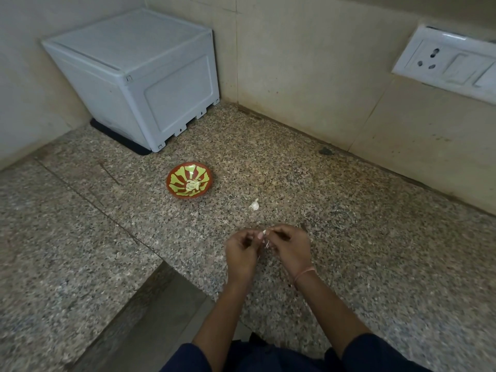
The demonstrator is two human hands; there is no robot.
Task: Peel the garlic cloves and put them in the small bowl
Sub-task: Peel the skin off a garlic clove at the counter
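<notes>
My left hand and my right hand meet over the granite counter, and both pinch a small white garlic clove between their fingertips. A thin strip of skin hangs below the clove. Another unpeeled garlic clove lies on the counter just beyond my hands. Further back and to the left sits the small red bowl with green-yellow stripes; several peeled cloves lie in its middle.
A white plastic box on a dark mat stands in the far left corner. A wall socket panel is on the right wall. A small dark speck lies by the wall. The counter has a lower step at front left.
</notes>
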